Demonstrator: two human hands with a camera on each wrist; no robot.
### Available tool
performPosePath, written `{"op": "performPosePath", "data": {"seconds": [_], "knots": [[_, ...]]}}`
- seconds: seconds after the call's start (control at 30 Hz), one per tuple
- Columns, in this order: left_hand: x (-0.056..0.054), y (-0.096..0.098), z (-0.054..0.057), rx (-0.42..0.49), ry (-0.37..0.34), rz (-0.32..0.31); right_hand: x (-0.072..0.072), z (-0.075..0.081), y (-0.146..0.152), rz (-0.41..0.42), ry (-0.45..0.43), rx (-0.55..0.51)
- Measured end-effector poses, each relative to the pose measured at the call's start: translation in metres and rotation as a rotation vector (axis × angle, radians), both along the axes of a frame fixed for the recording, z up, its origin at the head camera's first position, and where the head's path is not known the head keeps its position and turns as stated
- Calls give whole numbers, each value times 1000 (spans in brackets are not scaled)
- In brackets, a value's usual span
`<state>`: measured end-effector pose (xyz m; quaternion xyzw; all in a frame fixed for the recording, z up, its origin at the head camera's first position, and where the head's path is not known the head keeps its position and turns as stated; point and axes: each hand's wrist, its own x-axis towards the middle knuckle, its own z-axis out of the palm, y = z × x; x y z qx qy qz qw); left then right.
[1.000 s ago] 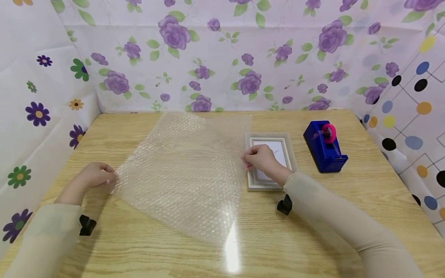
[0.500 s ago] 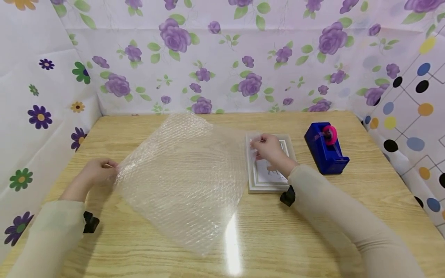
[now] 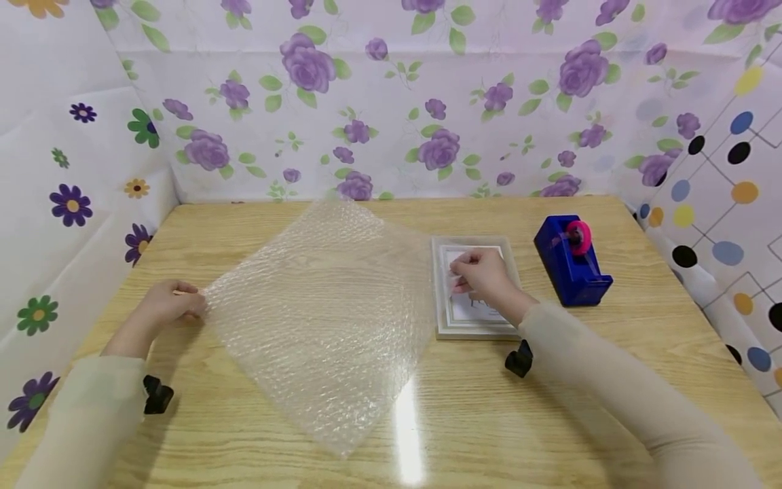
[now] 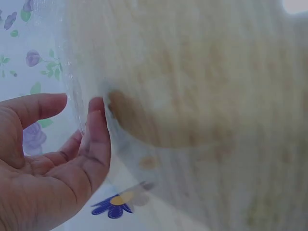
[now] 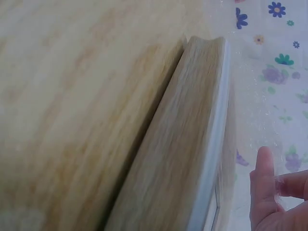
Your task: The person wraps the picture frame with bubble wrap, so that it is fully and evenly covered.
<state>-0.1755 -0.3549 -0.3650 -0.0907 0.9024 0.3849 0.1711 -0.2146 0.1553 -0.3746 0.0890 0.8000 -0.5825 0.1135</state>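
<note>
A clear sheet of bubble wrap [image 3: 324, 305] spreads over the wooden table, turned like a diamond. At its left corner is my left hand [image 3: 174, 303]; in the left wrist view the thumb and fingers [image 4: 98, 130] stand apart around the film's edge. My right hand [image 3: 485, 275] hovers over a pale picture frame [image 3: 446, 333] and pinches the wrap's right corner between thumb and index finger [image 5: 263, 178]. The frame lies face up, a white card with a small drawing inside, partly hidden by the hand. In the right wrist view the frame's wood-grained side [image 5: 168, 130] fills the middle.
A blue tape dispenser [image 3: 571, 268] with a pink-cored roll stands right of the frame. Flowered cloth [image 3: 379, 102] hangs behind the table [image 3: 269, 441], with patterned sheets at both sides. A bright light reflection falls near the table's front.
My right hand has moved right, further over the picture frame, drawing the wrap's corner along. The sheet has turned, its near corner shifting left and toward me. The left hand stays nearly in place.
</note>
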Motion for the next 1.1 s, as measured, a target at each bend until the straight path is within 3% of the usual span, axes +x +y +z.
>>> {"op": "performPosePath", "data": {"seconds": [0.13,0.23,0.47,0.73,0.93,1.1], "knots": [[2,-2,-4,157,-40,43,3,-1,2,-7,-14,-26],[1,-3,-7,241,-27,78,8,-1,4,12,-15,-35],[-7,-2,-10,188,128,165,20,-2,5,87,-4,-16],[-13,4,-12,194,209,240,27,-3,4,150,9,1],[-14,6,-13,178,239,260,33,-2,10,246,108,41],[-17,9,-13,138,262,291,39,-1,21,282,214,146]]}}
